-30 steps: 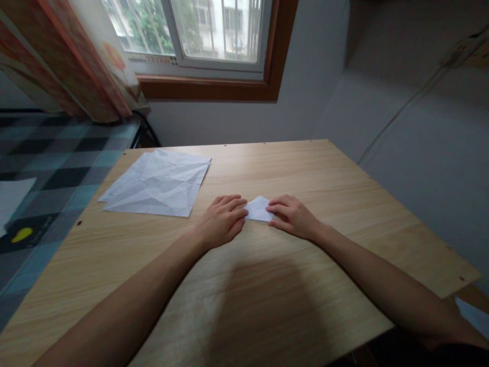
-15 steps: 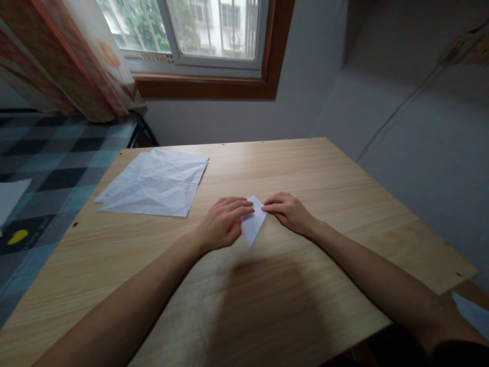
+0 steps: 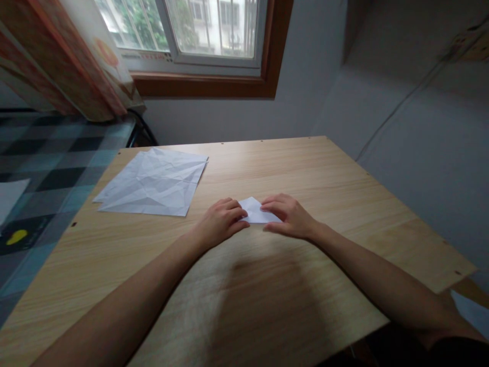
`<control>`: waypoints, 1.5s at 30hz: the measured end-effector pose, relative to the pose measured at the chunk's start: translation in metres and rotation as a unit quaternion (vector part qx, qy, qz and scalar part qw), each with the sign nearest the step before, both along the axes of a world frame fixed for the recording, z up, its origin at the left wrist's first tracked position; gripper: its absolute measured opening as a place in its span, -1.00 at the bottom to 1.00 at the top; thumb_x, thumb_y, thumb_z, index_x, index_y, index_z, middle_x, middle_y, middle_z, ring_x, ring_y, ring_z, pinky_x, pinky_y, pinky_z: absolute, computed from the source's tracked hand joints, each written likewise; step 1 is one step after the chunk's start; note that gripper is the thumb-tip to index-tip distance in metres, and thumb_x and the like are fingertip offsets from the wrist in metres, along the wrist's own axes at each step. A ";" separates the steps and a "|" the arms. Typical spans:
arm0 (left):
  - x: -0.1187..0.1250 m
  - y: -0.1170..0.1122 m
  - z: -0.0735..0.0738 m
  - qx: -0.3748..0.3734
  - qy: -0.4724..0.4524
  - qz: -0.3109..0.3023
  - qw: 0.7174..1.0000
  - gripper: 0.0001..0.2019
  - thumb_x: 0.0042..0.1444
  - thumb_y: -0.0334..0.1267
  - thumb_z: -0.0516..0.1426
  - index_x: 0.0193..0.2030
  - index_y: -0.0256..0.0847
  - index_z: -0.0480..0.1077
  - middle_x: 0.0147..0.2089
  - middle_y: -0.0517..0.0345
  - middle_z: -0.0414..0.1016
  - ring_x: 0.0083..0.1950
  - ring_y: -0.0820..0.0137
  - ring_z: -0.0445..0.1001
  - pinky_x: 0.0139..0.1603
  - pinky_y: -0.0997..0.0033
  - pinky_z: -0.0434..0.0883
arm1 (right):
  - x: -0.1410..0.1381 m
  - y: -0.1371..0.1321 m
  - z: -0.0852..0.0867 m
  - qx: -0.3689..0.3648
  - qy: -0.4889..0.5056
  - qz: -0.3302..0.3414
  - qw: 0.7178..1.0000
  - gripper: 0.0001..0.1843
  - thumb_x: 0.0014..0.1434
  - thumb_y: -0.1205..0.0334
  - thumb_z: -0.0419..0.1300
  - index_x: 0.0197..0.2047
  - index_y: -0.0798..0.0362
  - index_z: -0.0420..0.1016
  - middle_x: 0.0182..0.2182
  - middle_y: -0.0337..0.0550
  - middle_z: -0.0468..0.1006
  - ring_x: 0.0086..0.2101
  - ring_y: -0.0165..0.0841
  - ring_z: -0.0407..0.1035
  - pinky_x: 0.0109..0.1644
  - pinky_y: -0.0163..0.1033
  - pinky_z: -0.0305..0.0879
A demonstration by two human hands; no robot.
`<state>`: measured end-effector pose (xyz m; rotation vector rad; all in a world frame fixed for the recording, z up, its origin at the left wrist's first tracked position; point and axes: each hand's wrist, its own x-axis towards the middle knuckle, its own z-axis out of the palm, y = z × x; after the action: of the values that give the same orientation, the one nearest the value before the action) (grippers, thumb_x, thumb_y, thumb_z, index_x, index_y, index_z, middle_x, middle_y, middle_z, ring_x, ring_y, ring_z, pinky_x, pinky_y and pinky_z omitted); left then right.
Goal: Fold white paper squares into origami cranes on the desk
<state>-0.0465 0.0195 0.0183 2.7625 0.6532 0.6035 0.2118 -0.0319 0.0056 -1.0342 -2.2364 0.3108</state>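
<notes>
A small white folded paper (image 3: pixel 253 211) lies on the wooden table between my hands. It shows a peak at the far side and a straight edge toward me; both side corners are partly hidden under fingers. My left hand (image 3: pixel 223 220) holds the left part, with curled fingers on top and the thumb along the near edge. From the right, my right hand (image 3: pixel 289 216) has its fingers bent over the paper's right part. Its thumb lies at the near edge, a little apart from the index finger.
Several creased white sheets (image 3: pixel 153 183) lie stacked at the table's (image 3: pixel 305 168) far left. Beyond the left edge is a checked cloth (image 3: pixel 57 178) with a white sheet (image 3: pixel 11 196) and a dark item with a yellow mark (image 3: pixel 17 237). A window and wall stand behind.
The paper's downward-pointing tip no longer shows; its near side is now a straight edge. Both thumbs have come to that edge, and the right fingers have spread from their pinch.
</notes>
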 end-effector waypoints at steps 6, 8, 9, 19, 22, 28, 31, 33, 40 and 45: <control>0.001 0.000 0.001 -0.017 -0.037 -0.005 0.999 -0.74 0.33 -0.16 0.09 -0.24 -0.21 0.55 -0.24 0.05 0.56 -0.19 0.33 0.48 -0.10 0.30 0.44 | -0.002 0.001 -0.004 0.020 -0.030 -0.016 0.999 -0.74 0.26 0.06 0.24 -0.10 0.04 0.57 -0.11 0.01 0.63 -0.09 -0.16 0.48 0.03 0.00 0.37; 0.001 -0.001 0.002 -0.013 -0.030 -0.005 0.999 -0.73 0.34 -0.18 0.07 -0.23 -0.21 0.55 -0.24 0.05 0.55 -0.19 0.33 0.48 -0.11 0.30 0.43 | -0.003 0.001 -0.003 0.016 -0.030 -0.023 0.999 -0.79 0.28 0.10 0.22 -0.13 0.03 0.58 -0.13 -0.01 0.63 -0.10 -0.17 0.48 0.04 0.00 0.37; 0.001 -0.001 0.003 -0.006 -0.023 -0.006 1.000 -0.74 0.33 -0.17 0.07 -0.22 -0.21 0.55 -0.23 0.04 0.55 -0.19 0.32 0.47 -0.11 0.29 0.43 | -0.003 0.001 -0.003 0.015 -0.031 -0.023 0.999 -0.80 0.29 0.11 0.21 -0.13 0.03 0.58 -0.13 -0.02 0.63 -0.10 -0.18 0.47 0.04 0.01 0.36; 0.000 -0.001 0.002 0.019 0.021 0.020 0.999 -0.75 0.28 -0.13 0.11 -0.06 -0.23 0.48 -0.12 -0.02 0.50 -0.07 0.22 0.43 0.00 0.15 0.41 | -0.004 0.000 -0.003 0.021 -0.020 -0.023 0.999 -0.83 0.31 0.17 0.17 -0.14 0.03 0.55 -0.17 -0.02 0.63 -0.15 -0.20 0.48 -0.02 -0.06 0.39; 0.000 -0.001 0.003 0.019 0.014 0.019 1.000 -0.76 0.30 -0.14 0.09 -0.11 -0.23 0.49 -0.15 0.00 0.51 -0.10 0.25 0.45 -0.03 0.20 0.41 | -0.005 -0.001 -0.003 0.067 -0.023 -0.035 0.997 -0.81 0.35 0.21 0.12 -0.22 0.06 0.54 -0.29 -0.04 0.63 -0.26 -0.26 0.48 -0.15 -0.16 0.41; 0.001 -0.002 0.002 0.052 -0.003 0.022 0.998 -0.75 0.31 -0.13 0.08 -0.26 -0.23 0.48 -0.25 0.04 0.55 -0.20 0.29 0.47 -0.12 0.24 0.39 | -0.022 -0.009 0.004 0.187 0.006 -0.030 0.982 -0.87 0.37 0.22 0.11 -0.17 0.02 0.47 -0.33 -0.09 0.56 -0.31 -0.29 0.43 -0.23 -0.19 0.39; 0.001 -0.002 0.001 0.041 -0.040 0.048 0.997 -0.80 0.28 -0.27 0.07 -0.34 -0.22 0.46 -0.33 0.08 0.54 -0.26 0.33 0.46 -0.18 0.29 0.38 | -0.027 -0.010 0.003 0.165 0.161 -0.041 0.972 -0.67 0.35 -0.02 0.10 0.08 -0.04 0.36 -0.14 -0.04 0.51 -0.20 -0.25 0.43 -0.16 -0.13 0.44; 0.001 -0.002 0.001 0.002 -0.094 0.097 0.991 -0.86 0.21 -0.31 0.12 -0.35 -0.22 0.46 -0.38 0.11 0.51 -0.32 0.37 0.44 -0.26 0.35 0.36 | -0.026 -0.005 -0.001 0.099 0.271 -0.079 0.954 -0.52 0.34 -0.17 0.03 0.16 -0.07 0.29 -0.05 -0.01 0.46 -0.15 -0.23 0.42 -0.12 -0.08 0.44; 0.009 -0.006 0.003 -0.235 -0.306 0.213 0.898 -0.89 0.07 -0.25 0.24 -0.37 -0.25 0.47 -0.56 0.28 0.39 -0.55 0.53 0.30 -0.52 0.52 0.22 | -0.027 0.008 -0.007 -0.310 0.441 -0.061 0.840 -0.36 0.00 -0.03 0.40 0.09 -0.14 0.26 0.03 -0.11 0.42 -0.25 -0.33 0.47 -0.19 -0.14 0.48; 0.016 -0.011 0.006 -0.298 -0.387 0.189 0.852 -0.89 -0.03 -0.30 0.30 -0.41 -0.25 0.46 -0.47 0.22 0.50 -0.45 0.49 0.43 -0.40 0.49 0.38 | -0.037 0.005 -0.005 -0.340 0.442 -0.100 0.824 -0.38 -0.10 0.02 0.47 -0.03 -0.06 0.33 -0.20 -0.19 0.53 -0.29 -0.34 0.47 -0.20 -0.19 0.44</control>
<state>-0.0310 0.0085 0.0245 1.6151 0.9584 1.2399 0.1749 -0.0268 0.0003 -1.1208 -1.1506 1.2689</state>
